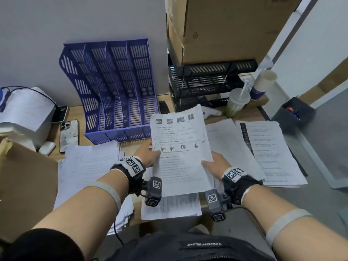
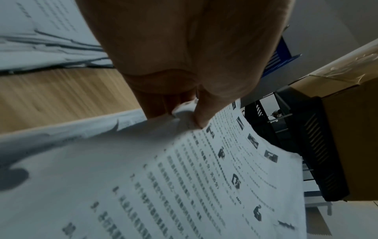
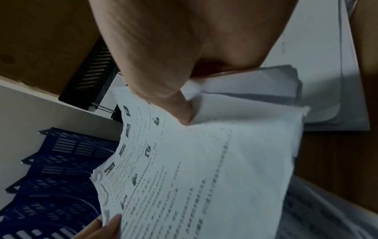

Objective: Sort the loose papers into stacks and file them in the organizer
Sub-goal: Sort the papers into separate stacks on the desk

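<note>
Right now both hands hold one sheaf of printed papers [image 1: 180, 147] lifted above the worktop [image 1: 131, 146], just near of the blue organizer [image 1: 116, 91]. The left hand [image 1: 148, 152] takes the sheaf's left edge and its grip is pinching the paper: in the left wrist view the thumb [image 2: 201, 116] presses on the printed face while the other fingers go underneath. The right hand [image 1: 214, 165] takes the near right edge the same way, thumb [image 3: 182, 113] on top, grip pinching the sheaf, the sheets fanned apart a little at that corner. The top page carries rows of text and small dark pictures.

The organizer stands empty against the far wall, four upright slots side by side. More papers lie flat on the worktop: a left stack [image 1: 88, 170], a near stack [image 1: 171, 208] under the held sheaf, and a right stack [image 1: 271, 153] with a dark strip down its left margin. Two phones [image 1: 68, 134] lie left of the organizer. A black tray rack [image 1: 207, 80] sits to the far right under a cardboard box [image 1: 222, 29], with two cups [image 1: 250, 93] beside it
</note>
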`<state>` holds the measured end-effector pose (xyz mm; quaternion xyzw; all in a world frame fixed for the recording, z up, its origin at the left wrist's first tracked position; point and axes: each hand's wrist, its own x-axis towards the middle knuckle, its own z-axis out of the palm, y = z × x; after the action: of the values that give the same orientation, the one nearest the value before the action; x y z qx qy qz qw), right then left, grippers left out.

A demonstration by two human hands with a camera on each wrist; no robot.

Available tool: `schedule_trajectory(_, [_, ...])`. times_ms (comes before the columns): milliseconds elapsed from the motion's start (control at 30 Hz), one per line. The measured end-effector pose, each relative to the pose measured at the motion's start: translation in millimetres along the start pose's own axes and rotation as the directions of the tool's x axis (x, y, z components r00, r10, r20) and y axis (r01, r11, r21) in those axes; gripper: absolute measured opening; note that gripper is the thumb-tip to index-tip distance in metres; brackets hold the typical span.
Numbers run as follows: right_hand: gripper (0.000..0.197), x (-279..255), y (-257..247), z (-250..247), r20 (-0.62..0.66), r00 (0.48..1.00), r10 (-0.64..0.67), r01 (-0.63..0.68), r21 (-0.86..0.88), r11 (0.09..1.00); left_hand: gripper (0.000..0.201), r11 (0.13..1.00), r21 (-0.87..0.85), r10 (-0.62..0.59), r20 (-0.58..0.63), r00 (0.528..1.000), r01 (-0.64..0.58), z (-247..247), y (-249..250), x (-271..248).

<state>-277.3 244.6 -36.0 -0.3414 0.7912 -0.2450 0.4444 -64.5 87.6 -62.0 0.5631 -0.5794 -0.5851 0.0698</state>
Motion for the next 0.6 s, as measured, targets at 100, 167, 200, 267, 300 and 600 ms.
schedule_trajectory(100, [0.038, 0.4, 5.6, -9.9, -0.037, 0.999, 0.016, -0.016, 0.013, 1.000, 0.032, 1.000, -0.026, -0.004, 0.011, 1.000, 0.004, 12.4, 7.1, -2.1])
schedule_trajectory(167, [0.037, -0.2, 10.0, -15.7, -0.051, 0.998, 0.030, -0.028, 0.028, 0.999, 0.031, 0.999, -0.040, -0.018, 0.017, 1.000, 0.018, 20.9, 10.4, -0.8])
schedule_trajectory(200, [0.037, -0.4, 13.1, -18.9, -0.052, 0.998, 0.037, -0.035, 0.035, 0.999, 0.032, 0.998, -0.047, -0.028, 0.019, 0.999, 0.029, 25.4, 12.0, 0.6])
schedule_trajectory(267, [0.037, -1.3, 19.3, -26.4, -0.063, 0.997, 0.052, -0.049, 0.049, 0.998, 0.033, 0.998, -0.055, -0.031, 0.031, 0.999, 0.033, 36.7, 15.9, 4.0])
schedule_trajectory(300, [0.037, -2.6, 22.4, -31.0, -0.072, 0.995, 0.062, -0.058, 0.055, 0.997, 0.031, 0.998, -0.054, -0.021, 0.032, 0.999, 0.022, 43.3, 18.3, 5.5])
schedule_trajectory(600, [0.040, 2.2, 41.5, -65.3, -0.103, 0.989, 0.108, -0.103, 0.049, 0.993, 0.013, 0.997, -0.057, -0.041, 0.030, 0.999, 0.043, 78.7, 22.4, 10.8])
